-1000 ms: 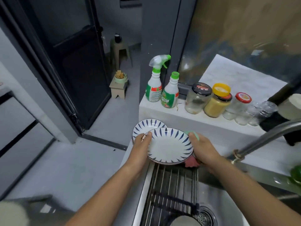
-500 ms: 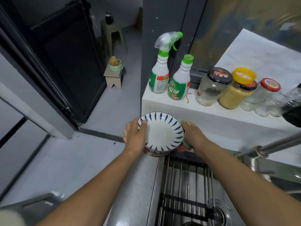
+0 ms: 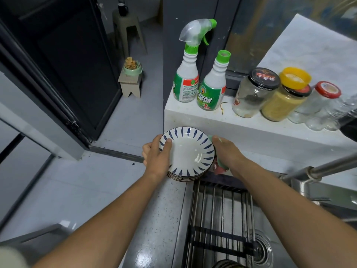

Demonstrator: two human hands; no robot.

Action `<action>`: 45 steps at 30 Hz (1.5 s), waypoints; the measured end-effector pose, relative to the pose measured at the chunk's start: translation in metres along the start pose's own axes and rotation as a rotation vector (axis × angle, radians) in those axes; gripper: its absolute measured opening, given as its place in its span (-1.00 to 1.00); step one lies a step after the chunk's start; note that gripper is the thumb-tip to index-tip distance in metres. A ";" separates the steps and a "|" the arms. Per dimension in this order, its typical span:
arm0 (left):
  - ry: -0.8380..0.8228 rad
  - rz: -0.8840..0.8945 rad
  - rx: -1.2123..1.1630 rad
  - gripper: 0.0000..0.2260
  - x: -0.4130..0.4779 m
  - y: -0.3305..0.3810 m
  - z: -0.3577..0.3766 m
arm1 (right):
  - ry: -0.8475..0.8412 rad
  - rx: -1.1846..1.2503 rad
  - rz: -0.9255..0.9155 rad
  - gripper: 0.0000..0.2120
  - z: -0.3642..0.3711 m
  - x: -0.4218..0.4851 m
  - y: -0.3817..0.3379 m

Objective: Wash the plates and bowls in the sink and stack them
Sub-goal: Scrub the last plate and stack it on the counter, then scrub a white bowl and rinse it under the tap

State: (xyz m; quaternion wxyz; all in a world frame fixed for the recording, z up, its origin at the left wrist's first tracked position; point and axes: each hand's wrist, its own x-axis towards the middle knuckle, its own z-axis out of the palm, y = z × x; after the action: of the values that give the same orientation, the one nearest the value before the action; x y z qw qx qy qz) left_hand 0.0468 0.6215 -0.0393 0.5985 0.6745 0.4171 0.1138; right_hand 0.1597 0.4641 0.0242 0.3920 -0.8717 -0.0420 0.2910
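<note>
Plate (image 3: pixel 188 149), white with blue leaf strokes round the rim, shallow-welled: sitting as the top piece of a stack of plates (image 3: pixel 183 176) on the speckled counter (image 3: pixel 154 219), at the far left corner of the sink (image 3: pixel 266 248), just below the white ledge (image 3: pixel 241 130).

Left hand (image 3: pixel 157 157): gripping the plate's left rim, thumb lying over the upper face, fingers curled under the edge; closed on it.

Right hand (image 3: pixel 226 151): pressing against the right rim, partly curled, and also bunching a green and red cloth (image 3: pixel 220 167); whether the fingers are actually clamping the plate cannot be told.

Handling, as a judgement: glazed ceramic, stiff, moderately heavy, chipping easily at the rim and likely slick while wet. Best taken at opposite rim edges, thumbs above and fingers beneath, and lowered flat so it is nesting squarely rather than sliding off the pile.

Also present: wire rack (image 3: pixel 220 213) lying across the sink; faucet (image 3: pixel 318 169) reaching in from the right; dark rim of more crockery (image 3: pixel 228 265) showing at the bottom of the basin, suggesting washing is remaining; spray bottle (image 3: pixel 186 74), second green-capped bottle (image 3: pixel 212 88) and jars (image 3: pixel 270 93) standing on the ledge, well clear of the stack
</note>
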 end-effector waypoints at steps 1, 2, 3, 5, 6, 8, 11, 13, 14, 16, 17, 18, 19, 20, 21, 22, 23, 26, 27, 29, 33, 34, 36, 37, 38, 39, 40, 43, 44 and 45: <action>0.009 0.005 0.008 -0.59 0.001 -0.002 0.000 | 0.002 0.009 0.006 -0.64 0.000 0.000 -0.001; 0.021 0.006 0.019 -0.64 0.001 -0.003 0.001 | 0.008 0.010 0.010 -0.64 -0.001 -0.001 -0.001; 0.029 0.003 0.033 -0.66 0.001 -0.003 0.002 | 0.016 0.016 0.010 -0.64 -0.001 -0.001 -0.001; 0.035 0.003 0.064 -0.67 0.000 -0.002 0.003 | 0.051 0.043 0.010 -0.63 -0.002 -0.001 0.002; 0.038 0.009 0.080 -0.66 0.000 -0.001 0.003 | 0.078 0.074 0.010 -0.61 -0.001 -0.002 0.003; 0.039 0.018 0.103 -0.62 0.000 -0.001 0.002 | 0.147 0.154 -0.003 -0.57 0.003 -0.003 0.008; 0.036 0.002 0.145 -0.49 -0.001 0.000 0.002 | 0.294 0.396 0.081 -0.60 0.008 -0.007 0.017; 0.041 -0.013 0.176 -0.48 -0.002 0.000 0.001 | 0.348 0.611 0.108 -0.57 0.011 -0.008 0.021; 0.042 -0.021 0.180 -0.48 -0.002 0.000 0.000 | 0.359 0.681 0.118 -0.55 0.012 -0.008 0.022; 0.042 -0.027 0.186 -0.50 -0.004 0.001 -0.001 | 0.357 0.754 0.143 -0.52 0.011 -0.010 0.021; 0.044 -0.025 0.187 -0.50 -0.005 0.001 -0.002 | 0.340 0.770 0.148 -0.53 0.010 -0.011 0.021; 0.045 -0.018 0.185 -0.50 -0.006 0.001 -0.003 | 0.319 0.780 0.154 -0.53 0.007 -0.013 0.021; 0.045 -0.008 0.182 -0.50 -0.008 0.001 -0.004 | 0.290 0.780 0.161 -0.54 0.005 -0.014 0.024; 0.044 0.003 0.176 -0.50 -0.011 0.002 -0.005 | 0.267 0.772 0.163 -0.54 0.001 -0.016 0.028; 0.040 0.014 0.169 -0.47 -0.014 0.003 -0.005 | 0.241 0.763 0.165 -0.53 -0.002 -0.019 0.032; 0.035 0.029 0.155 -0.42 -0.020 0.005 -0.006 | 0.215 0.749 0.165 -0.53 -0.007 -0.022 0.038; 0.034 0.046 0.142 -0.35 -0.025 0.007 -0.007 | 0.192 0.724 0.165 -0.53 -0.011 -0.026 0.045; 0.075 0.105 0.140 -0.28 -0.047 0.013 -0.007 | 0.134 0.642 0.133 -0.52 -0.031 -0.045 0.066; 0.093 0.133 0.137 -0.29 -0.057 0.014 -0.006 | 0.088 0.608 0.119 -0.52 -0.039 -0.055 0.075; 0.112 0.173 0.103 -0.34 -0.079 0.014 -0.005 | -0.006 0.512 0.071 -0.54 -0.052 -0.074 0.088; 0.051 0.168 0.068 -0.43 -0.134 0.002 0.007 | -0.066 0.329 0.048 -0.61 -0.074 -0.116 0.117; 0.014 0.146 0.042 -0.50 -0.148 -0.004 0.010 | -0.076 0.280 0.048 -0.61 -0.078 -0.127 0.126; -0.064 0.070 -0.042 -0.71 -0.181 -0.016 0.018 | -0.099 0.205 0.022 -0.60 -0.085 -0.149 0.144; -0.110 0.017 -0.080 -0.78 -0.203 -0.020 0.021 | -0.119 0.210 0.012 -0.59 -0.090 -0.164 0.152; -0.147 -0.025 -0.100 -0.81 -0.216 -0.026 0.022 | -0.144 0.240 0.021 -0.59 -0.091 -0.175 0.156; -0.166 -0.058 -0.096 -0.79 -0.232 -0.032 0.024 | -0.165 0.257 0.022 -0.61 -0.093 -0.189 0.161; -0.163 -0.085 -0.082 -0.76 -0.249 -0.038 0.025 | -0.164 0.253 0.005 -0.62 -0.096 -0.202 0.168; -0.165 -0.150 -0.060 -0.69 -0.290 -0.050 0.028 | -0.153 0.193 -0.046 -0.62 -0.097 -0.225 0.189; -0.164 -0.162 -0.065 -0.68 -0.304 -0.052 0.030 | -0.157 0.193 -0.066 -0.62 -0.098 -0.234 0.194; -0.154 -0.172 -0.079 -0.68 -0.314 -0.052 0.030 | -0.165 0.218 -0.078 -0.62 -0.097 -0.241 0.197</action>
State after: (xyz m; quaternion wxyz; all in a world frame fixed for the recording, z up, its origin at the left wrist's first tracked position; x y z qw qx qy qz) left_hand -0.1521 0.3771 0.0146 0.6625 0.6189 0.4212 0.0262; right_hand -0.0177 0.1922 0.0499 0.4906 -0.7947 -0.0764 0.3491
